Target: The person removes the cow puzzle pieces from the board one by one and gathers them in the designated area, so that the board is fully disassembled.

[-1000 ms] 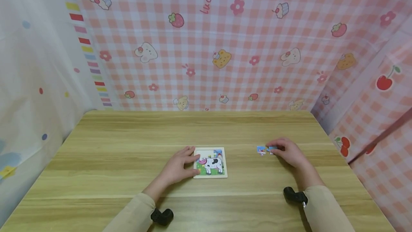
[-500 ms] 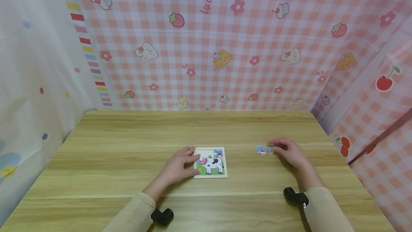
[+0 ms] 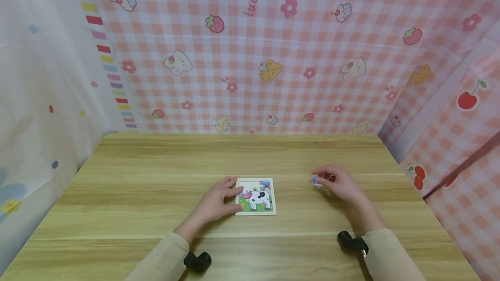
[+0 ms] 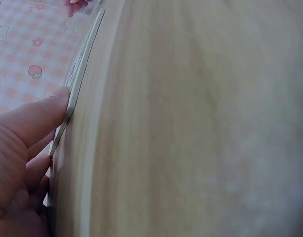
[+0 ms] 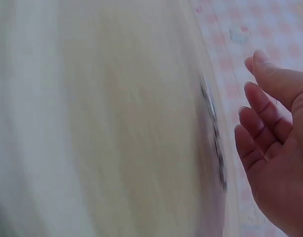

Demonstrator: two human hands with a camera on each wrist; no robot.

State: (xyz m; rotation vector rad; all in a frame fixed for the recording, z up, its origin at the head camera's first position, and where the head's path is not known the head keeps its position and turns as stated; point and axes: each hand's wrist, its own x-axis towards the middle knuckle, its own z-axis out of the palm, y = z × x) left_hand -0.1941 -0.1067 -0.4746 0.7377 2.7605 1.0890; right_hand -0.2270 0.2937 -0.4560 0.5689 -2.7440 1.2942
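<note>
A square cow jigsaw board [image 3: 255, 202] with a pale frame lies flat on the table; a blank white area shows at its upper left. My left hand [image 3: 217, 200] rests at its left side, thumb and fingers spread along the frame. In the left wrist view, the thumb [image 4: 47, 113] touches the board's edge [image 4: 82, 64]. Farther right, a small blue puzzle piece [image 3: 315, 182] shows beside the fingertips of my right hand [image 3: 340, 184]. That hand hovers low with its thumb and fingers apart and nothing visible between them. It hides the table beneath it.
The wooden table [image 3: 175, 155] reaches back to a pink checked curtain [image 3: 234, 55]. Black wrist mounts [image 3: 197, 262] sit by both cuffs. In the right wrist view, a thin dark edge [image 5: 214, 123] on the table is too blurred to identify.
My right hand has moved left, over the spot where a second piece showed, and now partly covers the left piece. My left hand and the board stay put.
</note>
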